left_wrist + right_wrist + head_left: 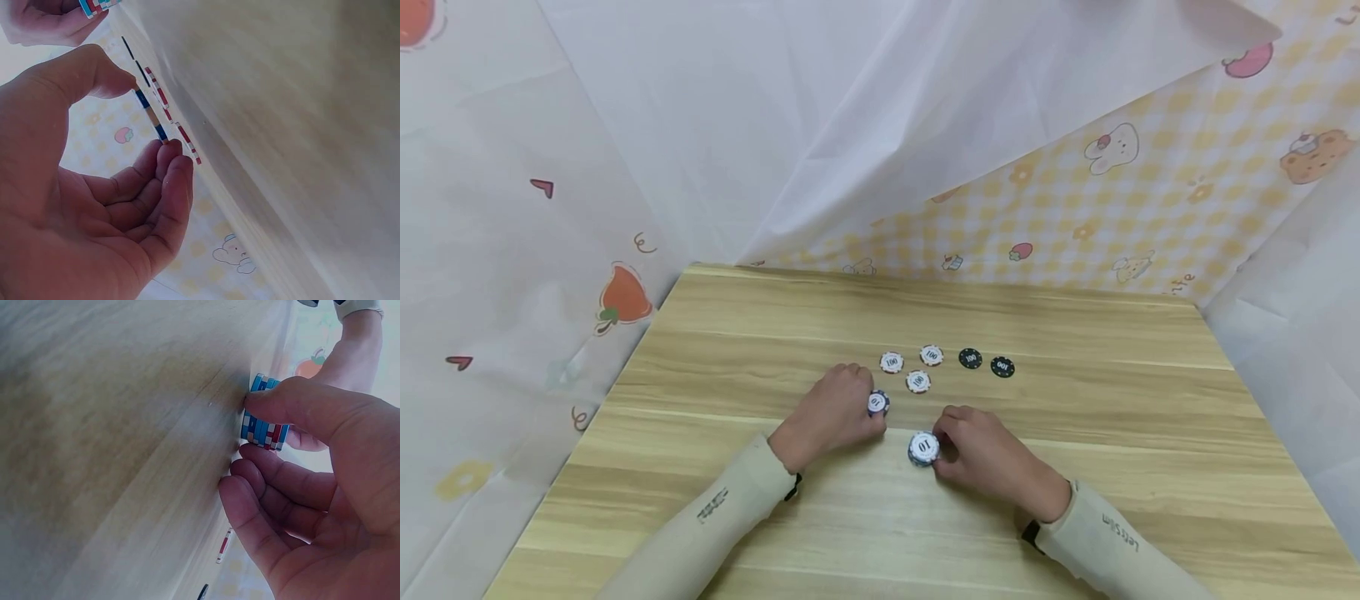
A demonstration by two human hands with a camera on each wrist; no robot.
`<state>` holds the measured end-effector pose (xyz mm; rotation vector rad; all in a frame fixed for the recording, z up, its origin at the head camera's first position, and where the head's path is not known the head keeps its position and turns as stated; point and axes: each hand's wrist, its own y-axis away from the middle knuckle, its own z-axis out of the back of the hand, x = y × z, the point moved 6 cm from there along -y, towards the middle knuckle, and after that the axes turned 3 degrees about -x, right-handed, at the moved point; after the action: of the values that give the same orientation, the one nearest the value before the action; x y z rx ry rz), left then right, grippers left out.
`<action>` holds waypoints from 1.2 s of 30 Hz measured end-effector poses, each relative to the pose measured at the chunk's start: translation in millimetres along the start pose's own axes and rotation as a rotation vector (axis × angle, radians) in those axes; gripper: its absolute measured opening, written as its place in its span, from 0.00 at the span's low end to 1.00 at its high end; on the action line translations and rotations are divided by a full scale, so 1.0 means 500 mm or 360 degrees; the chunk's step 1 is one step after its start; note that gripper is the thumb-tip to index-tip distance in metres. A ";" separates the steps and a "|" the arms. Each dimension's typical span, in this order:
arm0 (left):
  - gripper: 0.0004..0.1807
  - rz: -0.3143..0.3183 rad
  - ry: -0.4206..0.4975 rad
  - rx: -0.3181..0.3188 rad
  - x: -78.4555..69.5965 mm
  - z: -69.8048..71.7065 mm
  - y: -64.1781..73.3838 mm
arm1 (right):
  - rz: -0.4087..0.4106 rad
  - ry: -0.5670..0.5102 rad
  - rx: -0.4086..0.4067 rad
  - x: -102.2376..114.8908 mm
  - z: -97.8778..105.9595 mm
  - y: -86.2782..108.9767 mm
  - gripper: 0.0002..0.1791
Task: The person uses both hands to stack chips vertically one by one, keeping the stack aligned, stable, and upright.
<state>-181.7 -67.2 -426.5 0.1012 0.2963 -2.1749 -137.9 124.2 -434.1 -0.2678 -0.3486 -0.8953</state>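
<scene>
My left hand (835, 412) pinches a dark blue and white poker chip (877, 403) marked 10 between thumb and fingertips. The left wrist view shows that chip (149, 109) edge-on, its rim banded in blue and tan. My right hand (988, 454) holds a stack of poker chips (923, 448) on the table, with another 10 on the top face. From the right wrist, the stack (265, 428) has mostly blue rims and a red and white one, the thumb on one side and fingertips at the other.
Beyond the hands lie white chips (891, 362) with red edges marked 100, in a loose group of three. Two black chips (970, 358) sit to their right. The wooden table (760, 325) meets a white wall cover and a yellow checked cloth (1060, 217) at its far edge.
</scene>
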 end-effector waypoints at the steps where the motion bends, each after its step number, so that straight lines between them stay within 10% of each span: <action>1: 0.17 -0.0011 -0.0002 -0.0006 -0.002 0.002 0.000 | 0.0000 0.0000 0.0000 0.000 0.000 0.000 0.12; 36: 0.16 -0.0161 0.0149 -0.0070 -0.059 0.017 0.013 | 0.0030 0.0001 -0.0030 0.004 0.003 0.000 0.12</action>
<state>-158.8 -49.7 -414.0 0.1672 0.4101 -2.2664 -137.2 123.4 -432.1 -0.2875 -0.3367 -0.8801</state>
